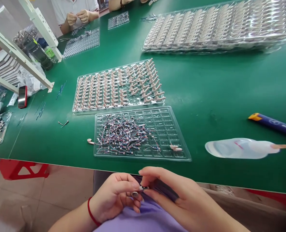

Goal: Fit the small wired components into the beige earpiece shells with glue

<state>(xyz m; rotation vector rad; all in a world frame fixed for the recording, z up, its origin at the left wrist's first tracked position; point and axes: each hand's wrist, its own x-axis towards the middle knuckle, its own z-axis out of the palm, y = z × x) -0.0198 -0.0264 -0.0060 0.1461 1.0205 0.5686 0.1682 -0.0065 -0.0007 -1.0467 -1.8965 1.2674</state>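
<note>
Small part [134, 194], round-ended, apparently grey-faced.

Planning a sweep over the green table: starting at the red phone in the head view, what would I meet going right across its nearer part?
Red phone → middle bundle of blue wires → loose wired piece → loose pink piece → nearer tray → squeeze bottle.

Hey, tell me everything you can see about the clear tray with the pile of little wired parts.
The clear tray looks like molded plastic, with a raised rim and a grid of shallow, squarish pockets. It lies flat on the green table, close to the table's near edge. A tangled heap of small wired parts covers much of its left and middle; a pale pink piece lies near its right front corner.
</note>
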